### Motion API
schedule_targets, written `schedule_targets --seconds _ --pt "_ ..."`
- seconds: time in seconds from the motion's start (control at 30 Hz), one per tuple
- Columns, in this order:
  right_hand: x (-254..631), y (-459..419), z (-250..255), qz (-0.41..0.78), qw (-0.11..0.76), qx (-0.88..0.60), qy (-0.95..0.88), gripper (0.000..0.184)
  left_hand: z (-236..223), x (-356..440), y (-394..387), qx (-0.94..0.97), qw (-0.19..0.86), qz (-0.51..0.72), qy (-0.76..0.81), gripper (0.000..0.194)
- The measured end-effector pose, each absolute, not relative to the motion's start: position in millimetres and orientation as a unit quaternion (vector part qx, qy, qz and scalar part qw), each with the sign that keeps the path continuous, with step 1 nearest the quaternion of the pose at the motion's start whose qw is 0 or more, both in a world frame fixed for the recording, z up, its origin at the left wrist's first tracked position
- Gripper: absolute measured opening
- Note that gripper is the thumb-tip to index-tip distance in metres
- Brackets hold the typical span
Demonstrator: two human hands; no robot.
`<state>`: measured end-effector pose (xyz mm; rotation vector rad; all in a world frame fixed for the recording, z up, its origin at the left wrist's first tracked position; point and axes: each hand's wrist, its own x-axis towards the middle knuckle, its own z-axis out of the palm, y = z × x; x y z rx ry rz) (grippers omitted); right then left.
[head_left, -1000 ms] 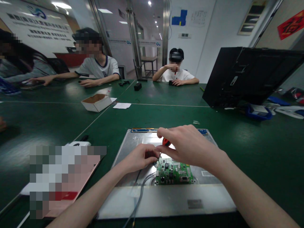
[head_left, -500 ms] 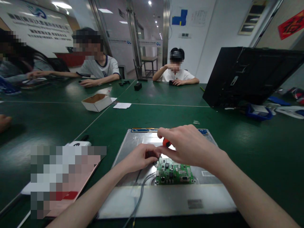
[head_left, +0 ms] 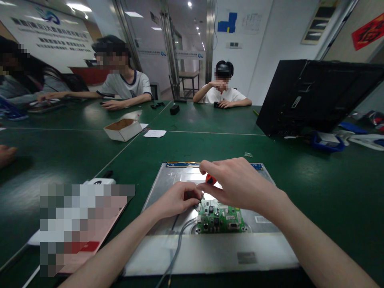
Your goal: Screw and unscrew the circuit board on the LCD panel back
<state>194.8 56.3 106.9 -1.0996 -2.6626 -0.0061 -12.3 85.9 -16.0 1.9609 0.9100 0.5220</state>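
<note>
A green circuit board (head_left: pixel 221 220) lies on the metal back of a flat display panel (head_left: pixel 192 256) in front of me. My right hand (head_left: pixel 232 180) is closed round a screwdriver (head_left: pixel 211 179) with a red and black handle; its thin shaft slants down to the board's far left corner. At that same corner my left hand (head_left: pixel 180 199) is closed in a pinch, fingertips by the screwdriver's tip. Whatever sits between those fingertips is too small to make out. Grey cables (head_left: pixel 177 250) run from the board's left side toward me.
Left of the panel lies a pink folder-like item (head_left: pixel 111 212), partly blurred out. Beyond are an open white box (head_left: pixel 124 132) and paper (head_left: pixel 155 133). A black monitor (head_left: pixel 315 96) and blue tray (head_left: pixel 327 142) stand at the right. Several people sit around the green table (head_left: pixel 210 146).
The red and black pattern on the screwdriver handle has turned slightly. Both my hands keep nearly the same place. At the far left, another person's hand has come further into view.
</note>
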Motion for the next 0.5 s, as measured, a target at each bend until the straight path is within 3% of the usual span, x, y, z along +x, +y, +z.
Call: schedule_targets --seconds 0.1,0.5 --pt "194.8 56.0 106.1 -0.008 0.130 -0.384 -0.914 0.010 -18.7 -13.0 86.7 0.785 0.453 0.205 0.369 0.008" --pt "195.0 56.2 106.0 -0.007 0.126 -0.382 -0.916 0.015 -14.5 -11.0 85.0 0.783 0.445 0.205 0.383 0.007"
